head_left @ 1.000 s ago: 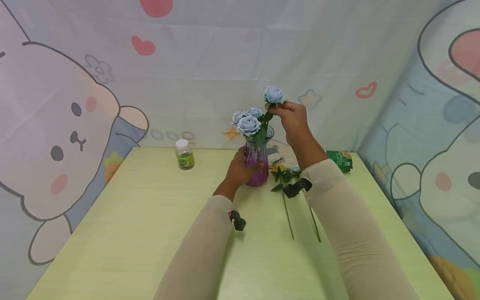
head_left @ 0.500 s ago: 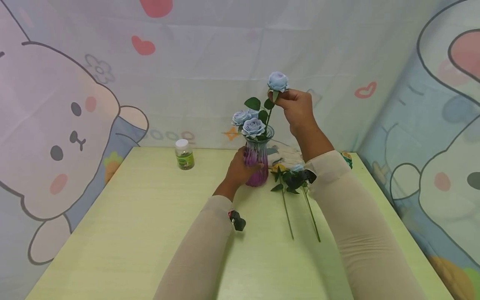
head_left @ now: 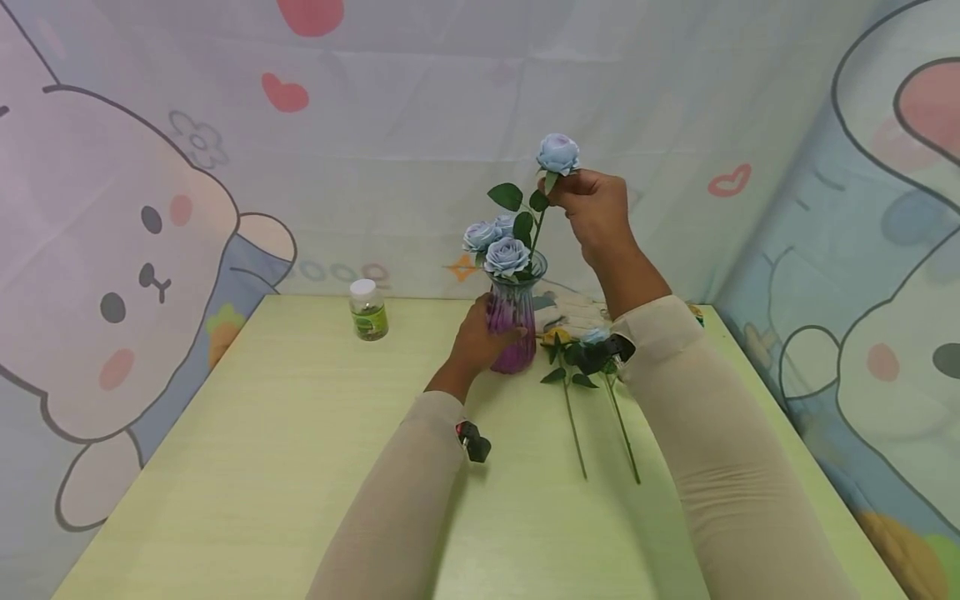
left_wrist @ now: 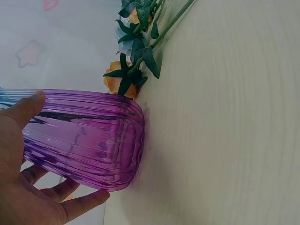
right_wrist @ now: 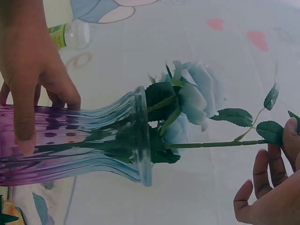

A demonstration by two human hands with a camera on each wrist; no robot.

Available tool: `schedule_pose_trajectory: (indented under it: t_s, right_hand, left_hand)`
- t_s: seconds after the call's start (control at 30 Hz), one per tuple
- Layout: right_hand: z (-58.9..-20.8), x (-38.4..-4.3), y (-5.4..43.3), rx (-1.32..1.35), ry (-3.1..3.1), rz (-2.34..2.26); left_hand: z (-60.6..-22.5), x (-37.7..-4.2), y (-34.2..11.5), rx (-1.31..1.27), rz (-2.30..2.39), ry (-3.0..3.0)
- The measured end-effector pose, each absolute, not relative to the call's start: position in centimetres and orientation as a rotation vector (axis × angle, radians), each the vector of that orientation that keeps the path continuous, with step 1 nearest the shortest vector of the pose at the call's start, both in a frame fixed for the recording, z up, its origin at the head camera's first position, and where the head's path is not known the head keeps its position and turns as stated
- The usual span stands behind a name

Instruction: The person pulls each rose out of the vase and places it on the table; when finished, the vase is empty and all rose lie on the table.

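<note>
In the head view, my left hand (head_left: pixel 476 340) grips a ribbed glass vase (head_left: pixel 514 354), purple below and bluish at the top, which stands upright on the table. The left wrist view shows the thumb on one side of it and fingers on the other. Above and right of the rim, my right hand (head_left: pixel 596 215) pinches the stem of a pale blue rose (head_left: pixel 558 155) just under the bloom. That leafy stem (right_wrist: pixel 211 144) runs down into the vase mouth. Several other blue roses (head_left: pixel 507 257) sit low at the rim, their stems visible through the glass.
Right of the vase, a yellow rose (head_left: pixel 557 336) and a blue rose (head_left: pixel 596 335) lie with stems toward me. Behind them is a whitish, glove-like cloth item (head_left: pixel 581 312). A white-capped jar (head_left: pixel 368 312) stands at the back left. My right sleeve mostly hides a green packet (head_left: pixel 697 314).
My right hand has moved up and slightly right, drawing the blue rose higher, so more stem and leaves show above the rim. My left hand stays on the vase.
</note>
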State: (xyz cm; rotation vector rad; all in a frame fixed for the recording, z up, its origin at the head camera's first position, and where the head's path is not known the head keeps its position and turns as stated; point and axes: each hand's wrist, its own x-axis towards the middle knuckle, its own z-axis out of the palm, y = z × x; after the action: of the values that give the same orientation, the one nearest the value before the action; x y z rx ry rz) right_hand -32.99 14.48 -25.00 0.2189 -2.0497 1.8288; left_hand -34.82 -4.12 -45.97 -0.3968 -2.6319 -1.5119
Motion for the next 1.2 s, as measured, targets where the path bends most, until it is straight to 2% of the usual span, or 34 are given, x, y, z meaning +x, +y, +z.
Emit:
schedule_pose_trajectory:
  t_s: [0.7, 0.9, 1.2]
  right_hand:
    - [-19.3, -32.2, 16.7, 0.362, -1.716, 1.930]
    - [-18.0, -31.6, 17.3, 0.325, -1.657, 1.959]
    - [-18.5, -30.7, 19.1, 0.257, -1.579, 2.161]
  left_hand:
    - [-46.1, -34.9, -4.4, -0.396, -1.509, -2.631]
    - [-46.1, -34.9, -4.4, -0.390, -1.513, -2.636]
    - [-46.5, -35.2, -4.3, -0.387, -1.527, -2.623]
